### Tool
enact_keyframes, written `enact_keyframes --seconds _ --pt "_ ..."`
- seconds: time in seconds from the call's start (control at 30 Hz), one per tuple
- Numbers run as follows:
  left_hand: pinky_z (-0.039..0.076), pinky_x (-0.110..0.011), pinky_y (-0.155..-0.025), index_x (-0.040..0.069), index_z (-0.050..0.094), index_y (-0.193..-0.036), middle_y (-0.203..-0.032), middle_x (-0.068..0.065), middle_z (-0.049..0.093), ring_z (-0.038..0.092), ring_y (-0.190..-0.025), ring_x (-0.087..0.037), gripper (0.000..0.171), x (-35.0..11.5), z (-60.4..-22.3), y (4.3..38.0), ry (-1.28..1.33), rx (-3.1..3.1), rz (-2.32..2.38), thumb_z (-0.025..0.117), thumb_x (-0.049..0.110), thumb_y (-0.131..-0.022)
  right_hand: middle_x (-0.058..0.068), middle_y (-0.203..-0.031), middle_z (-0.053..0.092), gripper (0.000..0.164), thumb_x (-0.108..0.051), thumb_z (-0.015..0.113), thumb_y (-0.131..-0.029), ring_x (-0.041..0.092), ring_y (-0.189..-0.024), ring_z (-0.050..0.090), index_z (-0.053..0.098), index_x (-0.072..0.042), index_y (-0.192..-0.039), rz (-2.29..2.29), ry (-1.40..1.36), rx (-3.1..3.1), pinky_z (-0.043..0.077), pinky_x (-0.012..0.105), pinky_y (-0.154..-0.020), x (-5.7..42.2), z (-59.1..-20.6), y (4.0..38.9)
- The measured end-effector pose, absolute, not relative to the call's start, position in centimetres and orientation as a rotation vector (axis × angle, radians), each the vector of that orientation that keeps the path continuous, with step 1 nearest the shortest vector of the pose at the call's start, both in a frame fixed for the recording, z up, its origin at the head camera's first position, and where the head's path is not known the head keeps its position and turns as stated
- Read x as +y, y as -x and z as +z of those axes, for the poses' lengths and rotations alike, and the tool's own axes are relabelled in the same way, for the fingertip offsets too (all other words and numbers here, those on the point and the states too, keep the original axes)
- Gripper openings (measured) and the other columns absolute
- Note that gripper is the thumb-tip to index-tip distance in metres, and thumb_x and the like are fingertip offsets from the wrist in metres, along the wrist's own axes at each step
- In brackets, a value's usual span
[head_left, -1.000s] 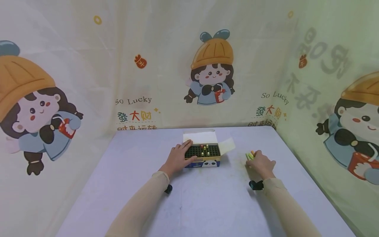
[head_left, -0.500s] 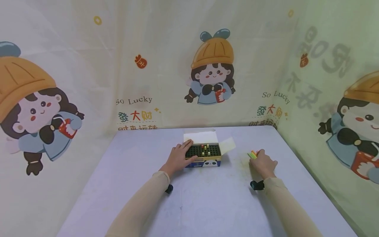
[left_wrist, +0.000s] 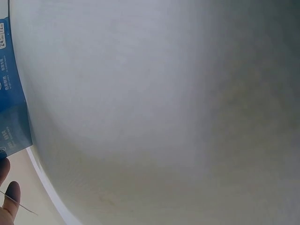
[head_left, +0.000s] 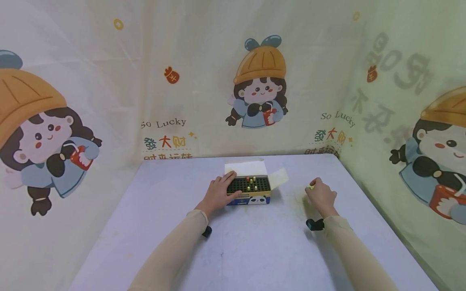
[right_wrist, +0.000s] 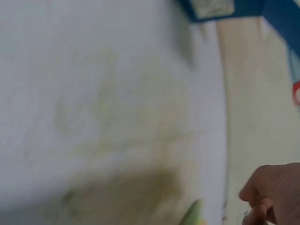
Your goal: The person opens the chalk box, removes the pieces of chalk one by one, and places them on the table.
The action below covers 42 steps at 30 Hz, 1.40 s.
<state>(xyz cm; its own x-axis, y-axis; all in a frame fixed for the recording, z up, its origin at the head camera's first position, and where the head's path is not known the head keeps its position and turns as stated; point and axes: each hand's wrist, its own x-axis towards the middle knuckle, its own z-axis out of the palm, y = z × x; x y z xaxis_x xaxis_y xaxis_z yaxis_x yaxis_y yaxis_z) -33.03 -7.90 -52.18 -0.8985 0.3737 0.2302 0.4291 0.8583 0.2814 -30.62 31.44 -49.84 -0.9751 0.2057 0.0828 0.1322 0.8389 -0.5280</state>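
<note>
A blue and yellow chalk box (head_left: pixel 249 197) with a panda on its front stands near the table's middle. Its black holder (head_left: pixel 238 185) has rows of holes, with several chalk sticks (head_left: pixel 251 181) upright in a few of them. My left hand (head_left: pixel 218 193) grips the box's left end, thumb at the front and fingers over the far side. To the right of the box, my right hand (head_left: pixel 322 198) is curled around chalk sticks (head_left: pixel 312 187), mostly hidden by the hand. A green chalk tip (right_wrist: pixel 191 213) shows at the bottom of the right wrist view.
The box's white lid (head_left: pixel 245 167) is folded back behind it, and a side flap (head_left: pixel 278 179) sticks out to the right. Yellow-green smudges (right_wrist: pixel 108 98) mark the white table (head_left: pixel 255 250). A printed cloth (head_left: pixel 204 93) hangs behind the table.
The right hand has turned and shifted slightly up, and its green and orange chalk sticks are now mostly out of sight. My left hand stays on the box.
</note>
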Motion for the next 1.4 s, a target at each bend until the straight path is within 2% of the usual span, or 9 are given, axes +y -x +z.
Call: enact_keyframes --seconds 0.27,0.5,0.7,0.9,1.07,1.4 --pt "0.041 -0.058 -0.104 0.025 0.027 -0.166 -0.171 0.005 0.029 0.049 -0.135 -0.035 0.089 -8.0 -52.2 33.0 0.632 -2.852 -0.507 0.047 0.076 -0.096 0.015 -0.095 0.070 0.018 -0.013 0.058 -0.095 0.034 -0.083 0.063 0.063 -0.004 -0.110 0.922 0.023 -2.527 0.033 0.062 -0.093 25.8 -44.5 31.0" --pt "0.041 -0.058 -0.105 0.025 0.025 -0.166 -0.171 0.006 0.027 0.048 -0.136 -0.035 0.090 -8.1 -51.7 32.9 0.635 -2.864 -0.492 0.045 0.077 -0.096 0.008 -0.092 0.070 0.008 -0.012 0.063 -0.097 0.025 -0.078 0.062 0.067 -0.008 -0.103 0.851 -0.210 -2.519 0.043 0.048 -0.084 20.1 -42.1 30.0" --pt "0.040 -0.059 -0.106 0.025 0.025 -0.166 -0.171 0.004 0.028 0.048 -0.137 -0.036 0.090 -8.0 -51.5 32.8 0.647 -2.862 -0.522 0.046 0.076 -0.096 0.009 -0.095 0.069 0.009 -0.012 0.065 -0.100 0.020 -0.077 0.060 0.069 -0.007 -0.107 0.865 -0.276 -2.722 0.050 0.035 -0.065 17.3 -42.6 29.7" --pt "0.041 -0.058 -0.104 0.025 0.026 -0.166 -0.171 0.005 0.028 0.049 -0.136 -0.036 0.089 -7.9 -52.2 33.0 0.658 -2.850 -0.517 0.046 0.076 -0.096 0.012 -0.103 0.075 0.013 -0.006 0.066 -0.100 0.023 -0.088 0.070 0.071 -0.002 -0.111 0.905 -0.306 -2.892 0.058 0.038 -0.077 15.7 -44.4 29.3" --pt "0.041 -0.057 -0.105 0.025 0.025 -0.167 -0.171 0.005 0.027 0.048 -0.136 -0.035 0.090 -7.7 -52.0 32.9 0.664 -2.861 -0.517 0.044 0.077 -0.096 0.013 -0.109 0.076 0.016 -0.003 0.068 -0.099 0.028 -0.099 0.072 0.073 -0.002 -0.113 0.876 -0.343 -2.927 0.059 0.042 -0.084 15.5 -45.1 29.1" --pt "0.041 -0.057 -0.104 0.024 0.024 -0.167 -0.171 0.005 0.027 0.049 -0.135 -0.034 0.090 -7.9 -51.8 32.7 0.651 -2.874 -0.515 0.046 0.076 -0.096 0.011 -0.102 0.076 0.013 -0.007 0.069 -0.099 0.022 -0.086 0.071 0.075 -0.002 -0.110 0.909 -0.336 -2.944 0.058 0.037 -0.073 14.9 -45.4 29.2"
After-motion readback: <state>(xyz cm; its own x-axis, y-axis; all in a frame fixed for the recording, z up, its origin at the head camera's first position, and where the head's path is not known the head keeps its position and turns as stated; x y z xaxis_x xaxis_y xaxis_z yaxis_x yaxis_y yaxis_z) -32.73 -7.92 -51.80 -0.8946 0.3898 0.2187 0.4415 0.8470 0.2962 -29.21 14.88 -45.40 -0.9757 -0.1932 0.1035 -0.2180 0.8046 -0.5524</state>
